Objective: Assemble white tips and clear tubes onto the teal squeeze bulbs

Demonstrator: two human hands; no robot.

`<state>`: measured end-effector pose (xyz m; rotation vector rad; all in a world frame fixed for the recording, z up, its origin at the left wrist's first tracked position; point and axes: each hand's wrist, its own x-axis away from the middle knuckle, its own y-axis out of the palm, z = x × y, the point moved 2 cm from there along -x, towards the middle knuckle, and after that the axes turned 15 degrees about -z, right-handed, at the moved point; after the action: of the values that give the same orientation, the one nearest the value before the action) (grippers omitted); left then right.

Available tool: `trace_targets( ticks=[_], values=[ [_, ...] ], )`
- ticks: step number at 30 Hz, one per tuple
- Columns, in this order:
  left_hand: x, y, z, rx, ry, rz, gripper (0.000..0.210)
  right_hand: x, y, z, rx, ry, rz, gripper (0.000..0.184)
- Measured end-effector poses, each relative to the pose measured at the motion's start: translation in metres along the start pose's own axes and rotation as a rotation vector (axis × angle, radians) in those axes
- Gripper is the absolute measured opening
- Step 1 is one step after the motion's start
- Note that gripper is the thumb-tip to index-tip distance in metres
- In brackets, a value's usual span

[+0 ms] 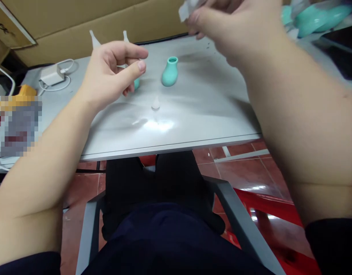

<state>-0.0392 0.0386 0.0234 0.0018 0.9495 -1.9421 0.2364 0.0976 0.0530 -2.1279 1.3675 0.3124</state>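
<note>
My left hand (112,70) hovers over the table with fingers loosely curled, thumb and forefinger apart, nothing visible between them. Behind it rise two white pointed nozzles (94,40), and part of a teal bulb (137,83) shows past its fingers; the rest is hidden. To the right of that hand, an open-necked teal squeeze bulb (170,73) stands upright. A small translucent white cone-shaped tip (155,103) sits nearer the front edge. At the top of the view, my right hand (224,26) pinches a whitish, crumpled-looking piece (187,10), too blurred to name.
Several teal bulbs (316,19) lie at the back right, beside a dark flat object (340,47). On the left are a white charger (52,74) with its cable and an orange object (27,91). Cardboard (153,19) borders the table's back. A red stool-like frame (267,206) stands below right.
</note>
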Motion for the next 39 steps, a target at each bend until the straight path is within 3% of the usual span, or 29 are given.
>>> trace_targets(
  ticks=[4, 9, 16, 21, 26, 28, 31, 34, 39],
  values=[
    [-0.003, 0.001, -0.005, -0.058, -0.078, -0.012, 0.054, -0.001, 0.016, 0.011, 0.083, 0.132, -0.099, 0.05],
    [-0.004, 0.004, -0.002, -0.101, -0.111, 0.0, 0.048, 0.003, 0.024, 0.016, 0.164, 0.154, -0.136, 0.031],
    [-0.001, 0.01, 0.007, -0.109, -0.174, -0.046, 0.046, 0.012, 0.025, 0.006, 0.401, 0.109, -0.226, 0.027],
    [0.001, 0.013, 0.008, -0.219, -0.122, -0.091, 0.032, 0.013, 0.024, 0.008, 0.58, 0.029, -0.22, 0.02],
    [0.004, 0.015, 0.014, -0.2, -0.119, -0.024, 0.045, 0.017, 0.029, -0.006, 0.227, -0.036, -0.149, 0.015],
    [0.004, 0.017, 0.019, -0.118, -0.124, -0.014, 0.049, 0.02, 0.036, -0.015, 0.057, -0.084, -0.12, 0.023],
    [0.004, 0.022, 0.029, 0.04, -0.153, -0.107, 0.047, 0.025, 0.05, -0.024, -0.089, -0.132, -0.148, 0.037],
    [0.004, 0.025, 0.034, 0.126, -0.199, -0.175, 0.035, 0.027, 0.059, -0.022, -0.159, -0.118, -0.214, 0.054],
    [0.002, 0.019, 0.029, 0.078, -0.2, -0.112, 0.021, 0.024, 0.047, -0.014, -0.124, -0.168, -0.178, 0.065]
  ],
)
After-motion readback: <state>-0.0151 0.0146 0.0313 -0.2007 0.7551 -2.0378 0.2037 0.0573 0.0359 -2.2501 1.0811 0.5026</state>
